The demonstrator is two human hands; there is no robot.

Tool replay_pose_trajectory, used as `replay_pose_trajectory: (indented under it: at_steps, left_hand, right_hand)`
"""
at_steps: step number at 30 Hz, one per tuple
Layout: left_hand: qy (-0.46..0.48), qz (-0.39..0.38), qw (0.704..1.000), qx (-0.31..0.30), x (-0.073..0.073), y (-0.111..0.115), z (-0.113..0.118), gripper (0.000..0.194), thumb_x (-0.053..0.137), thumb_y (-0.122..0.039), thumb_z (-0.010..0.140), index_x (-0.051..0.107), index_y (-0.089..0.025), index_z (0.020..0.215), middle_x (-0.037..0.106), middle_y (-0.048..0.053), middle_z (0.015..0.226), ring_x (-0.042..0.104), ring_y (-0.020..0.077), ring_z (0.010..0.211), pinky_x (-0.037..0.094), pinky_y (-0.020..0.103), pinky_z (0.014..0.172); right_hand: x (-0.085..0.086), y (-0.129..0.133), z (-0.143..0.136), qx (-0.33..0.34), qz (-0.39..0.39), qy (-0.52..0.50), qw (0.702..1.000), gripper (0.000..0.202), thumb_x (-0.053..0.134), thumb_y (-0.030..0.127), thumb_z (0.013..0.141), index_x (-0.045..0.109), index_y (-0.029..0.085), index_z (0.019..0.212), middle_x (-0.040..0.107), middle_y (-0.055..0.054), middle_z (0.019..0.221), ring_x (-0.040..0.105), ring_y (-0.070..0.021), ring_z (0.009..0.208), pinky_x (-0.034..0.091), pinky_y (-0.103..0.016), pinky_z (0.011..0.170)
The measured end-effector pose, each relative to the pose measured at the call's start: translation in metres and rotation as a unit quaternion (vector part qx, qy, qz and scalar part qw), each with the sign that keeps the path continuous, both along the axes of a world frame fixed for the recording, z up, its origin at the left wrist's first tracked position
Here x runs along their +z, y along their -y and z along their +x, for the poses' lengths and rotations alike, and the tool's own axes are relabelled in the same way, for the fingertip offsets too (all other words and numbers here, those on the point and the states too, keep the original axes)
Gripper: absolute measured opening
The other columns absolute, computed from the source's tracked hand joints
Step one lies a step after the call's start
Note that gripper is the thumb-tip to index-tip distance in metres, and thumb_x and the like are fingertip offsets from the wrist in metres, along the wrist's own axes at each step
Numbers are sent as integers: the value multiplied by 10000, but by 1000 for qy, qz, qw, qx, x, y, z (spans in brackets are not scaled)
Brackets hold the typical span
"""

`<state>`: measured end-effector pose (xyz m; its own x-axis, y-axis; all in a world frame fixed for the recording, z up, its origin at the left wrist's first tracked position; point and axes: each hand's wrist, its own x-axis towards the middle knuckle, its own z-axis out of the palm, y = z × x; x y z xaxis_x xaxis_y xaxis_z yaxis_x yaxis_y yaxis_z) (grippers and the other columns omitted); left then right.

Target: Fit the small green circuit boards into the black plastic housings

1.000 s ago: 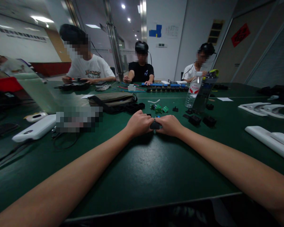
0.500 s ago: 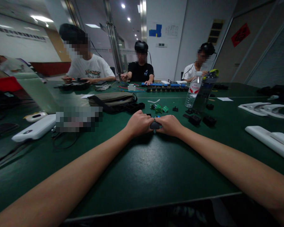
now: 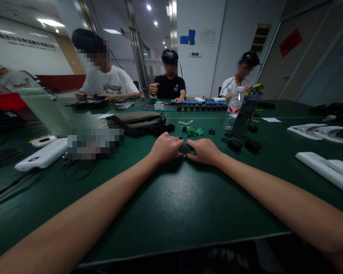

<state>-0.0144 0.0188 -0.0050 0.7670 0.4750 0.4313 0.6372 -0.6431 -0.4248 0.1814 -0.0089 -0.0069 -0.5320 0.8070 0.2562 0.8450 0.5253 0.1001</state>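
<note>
Between my two hands is a small dark grey piece with a rounded edge (image 3: pixel 184 148), just above or on the green table; I cannot make out its exact kind. My left hand (image 3: pixel 165 148) is closed on its left side, with the fingers curled over the far edge. On the opposite side my right hand (image 3: pixel 203 150) pinches it between thumb and fingers. The fingers cover much of the piece. Just beyond the hands lie several small green circuit boards (image 3: pixel 191 131) and a small black part (image 3: pixel 211 131).
Black box-shaped parts (image 3: pixel 252 146) and a clear water bottle (image 3: pixel 233 110) stand to the right. White plastic shells (image 3: pixel 326 167) lie further right. At left are a bag (image 3: pixel 140 120), a white device (image 3: pixel 42 154) and cables. Several people sit across the table.
More of the dark grey piece shows between my hands, and it has shifted slightly left. A blue bit seen behind it is now hidden. The middle person's raised hand has moved up.
</note>
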Motion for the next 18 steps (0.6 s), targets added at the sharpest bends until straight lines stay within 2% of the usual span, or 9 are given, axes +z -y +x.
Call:
replay_pose_trajectory:
  at_steps: [7,13,16,18]
  left_hand:
    - [8,-3,1000,12,2,-1,0,183,588,-348,869,620,-168,848,695,82,766,643,232,731,367,353,658]
    - [90,-2,996,28,6,-8,-12,132,485,-226,887,604,-170,884,664,102,852,598,247,822,409,362,698]
    - [115,-41,992,30,6,-13,-22,207,496,-293,902,596,-152,1015,657,121,998,594,264,934,450,381,790]
    - [116,-77,990,26,4,-17,-26,343,521,-396,910,568,-151,1145,630,133,1143,583,274,1038,460,396,872]
  right_hand:
    - [0,0,0,-12,1,-24,1000,323,480,425,958,597,199,1156,751,-107,1035,705,-263,919,411,-296,715]
    - [-4,-8,3,-55,-15,-95,994,354,510,430,955,580,202,1216,752,-91,968,704,-247,864,411,-287,698]
    - [-6,-13,6,-77,-17,-156,985,379,526,419,946,579,185,1239,742,-72,880,687,-225,791,413,-279,686]
    - [-7,-16,9,-86,-16,-191,978,377,533,408,939,588,174,1229,731,-60,835,669,-209,746,415,-276,683]
